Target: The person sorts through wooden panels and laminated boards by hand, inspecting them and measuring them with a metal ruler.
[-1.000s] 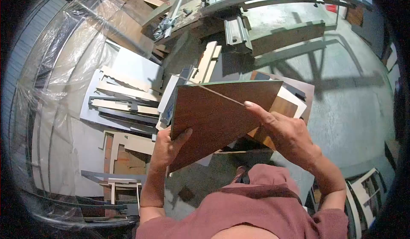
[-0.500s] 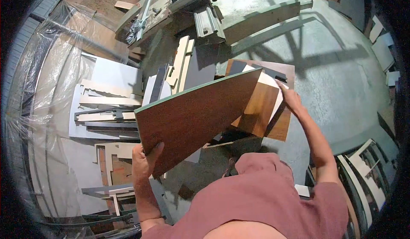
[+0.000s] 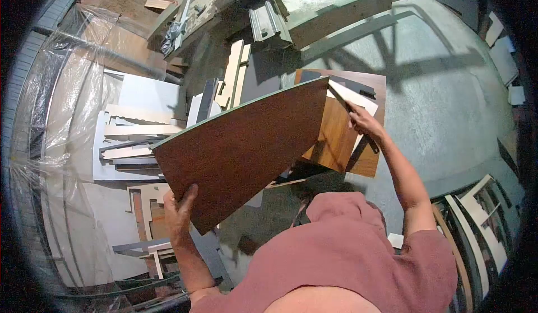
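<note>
My left hand (image 3: 179,211) is closed on the lower left edge of a large brown wood-faced board (image 3: 246,150), its thumb lying on the brown face. The board is tilted and has a pale green edge along its far side. In my closed right hand (image 3: 364,121) is a long, narrow, dark tool that looks like a flat file (image 3: 339,96). Its far end meets the board's upper right corner. Beneath the right hand lie a white sheet (image 3: 369,106) and wood-grain panels (image 3: 330,136), stacked together, with a dark grey strip (image 3: 358,87) on top.
Cream and dark offcuts lie on white panels (image 3: 151,92) at left, near clear plastic sheeting (image 3: 73,89). A metal channel piece (image 3: 266,22) and a long beam (image 3: 347,19) stand ahead. More cut frames (image 3: 485,218) lean at lower right.
The board has shifted left and tilted further, its left hand moving with it. My right hand has come slightly left, and the dark tool now shows at the board's corner.
</note>
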Demonstrator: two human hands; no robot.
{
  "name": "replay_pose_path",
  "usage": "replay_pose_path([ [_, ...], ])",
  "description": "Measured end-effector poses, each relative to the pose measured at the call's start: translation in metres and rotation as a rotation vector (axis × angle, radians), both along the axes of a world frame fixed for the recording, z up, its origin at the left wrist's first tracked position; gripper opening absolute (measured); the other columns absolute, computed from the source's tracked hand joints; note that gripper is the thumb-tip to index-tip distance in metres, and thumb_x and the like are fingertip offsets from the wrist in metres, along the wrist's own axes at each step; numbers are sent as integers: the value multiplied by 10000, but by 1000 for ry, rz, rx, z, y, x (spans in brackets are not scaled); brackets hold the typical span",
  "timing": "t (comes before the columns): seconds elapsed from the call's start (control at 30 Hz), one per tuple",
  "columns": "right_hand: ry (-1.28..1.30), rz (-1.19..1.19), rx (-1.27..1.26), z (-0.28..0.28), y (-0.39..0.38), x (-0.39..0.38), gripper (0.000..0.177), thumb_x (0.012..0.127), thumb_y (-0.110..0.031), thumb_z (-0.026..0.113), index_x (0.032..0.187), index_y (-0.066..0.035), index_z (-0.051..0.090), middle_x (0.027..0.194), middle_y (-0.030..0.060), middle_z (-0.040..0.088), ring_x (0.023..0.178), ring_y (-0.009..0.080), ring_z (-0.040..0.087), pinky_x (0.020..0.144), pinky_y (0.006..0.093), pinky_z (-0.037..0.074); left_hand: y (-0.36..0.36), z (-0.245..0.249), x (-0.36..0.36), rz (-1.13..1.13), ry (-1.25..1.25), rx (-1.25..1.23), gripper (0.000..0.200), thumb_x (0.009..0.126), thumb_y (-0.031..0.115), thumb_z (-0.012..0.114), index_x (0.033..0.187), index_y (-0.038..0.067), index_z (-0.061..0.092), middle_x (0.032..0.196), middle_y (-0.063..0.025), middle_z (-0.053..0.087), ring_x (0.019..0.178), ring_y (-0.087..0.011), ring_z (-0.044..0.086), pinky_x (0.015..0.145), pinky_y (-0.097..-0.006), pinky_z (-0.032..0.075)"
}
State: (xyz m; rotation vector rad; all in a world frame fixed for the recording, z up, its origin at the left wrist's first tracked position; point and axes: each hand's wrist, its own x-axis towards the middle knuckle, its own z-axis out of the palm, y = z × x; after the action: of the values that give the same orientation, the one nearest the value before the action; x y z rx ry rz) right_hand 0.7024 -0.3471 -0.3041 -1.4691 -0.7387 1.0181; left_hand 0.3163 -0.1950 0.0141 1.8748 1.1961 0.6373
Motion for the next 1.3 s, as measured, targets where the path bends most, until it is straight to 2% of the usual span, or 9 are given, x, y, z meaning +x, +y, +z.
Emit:
replay_pose_path([
  [0.27,115,274,-69,-65,-28,-82,501,914,-167,369,1377,-154,177,624,17,519,485,80,415,419,226,353,7,-13,-14,270,1,59,319,731,242,695,895,-18,612,848,-91,624,772,-164,565,728,-315,425],
  [0.37,388,209,-329,-36,-42,-102,497,902,-162,346,1373,-160,187,620,21,514,458,78,399,402,223,333,8,-7,-5,192,13,15,362,726,281,691,890,-32,611,851,-105,621,776,-177,567,727,-321,430],
  [0.5,369,233,-347,-32,-57,-92,512,888,-163,347,1374,-165,184,613,20,504,443,78,392,399,217,330,13,6,7,146,36,-71,390,753,272,652,975,-42,585,905,-123,610,835,-202,566,771,-332,426],
  [0.63,170,-93,-211,-9,-59,-82,519,880,-183,371,1371,-160,205,615,10,487,434,69,371,390,211,313,21,6,25,-246,-89,121,730,803,261,554,1341,-27,154,1320,-220,296,1210,-285,324,1011,-384,252],
  [0.73,83,-143,-138,23,-54,-82,519,887,-202,373,1375,-167,198,618,3,489,449,63,385,396,208,317,12,15,51,-377,-89,395,795,821,397,489,1365,9,59,1399,-223,127,1302,-302,144,1055,-402,135],
  [0.9,40,-199,-56,49,-48,-89,497,905,-223,350,1376,-160,204,611,8,493,464,82,389,432,211,320,4,40,79,-587,22,495,795,817,569,371,1378,74,101,1435,-148,69,1325,-295,13,1059,-427,64],
  [1.03,80,-257,-18,94,-54,-93,474,920,-189,345,1375,-179,212,616,-10,488,511,53,419,458,191,339,22,27,97,-693,-109,245,611,848,367,466,1372,192,205,1429,-146,46,1315,-305,78,1037,-454,178],
  [1.13,62,-358,176,129,-57,-95,482,929,-189,357,1378,-219,185,638,-12,485,452,21,358,379,161,277,18,33,123,-525,67,988,470,787,211,614,1228,272,463,1377,-211,141,1278,-432,105,1041,-484,164],
  [1.3,-54,-602,475,171,-71,-88,472,934,-218,379,1370,-226,200,638,-12,515,426,0,355,351,135,272,37,32,157,-476,51,1312,409,727,234,674,1121,260,569,1335,-165,265,1237,-397,224,1007,-502,231],
])
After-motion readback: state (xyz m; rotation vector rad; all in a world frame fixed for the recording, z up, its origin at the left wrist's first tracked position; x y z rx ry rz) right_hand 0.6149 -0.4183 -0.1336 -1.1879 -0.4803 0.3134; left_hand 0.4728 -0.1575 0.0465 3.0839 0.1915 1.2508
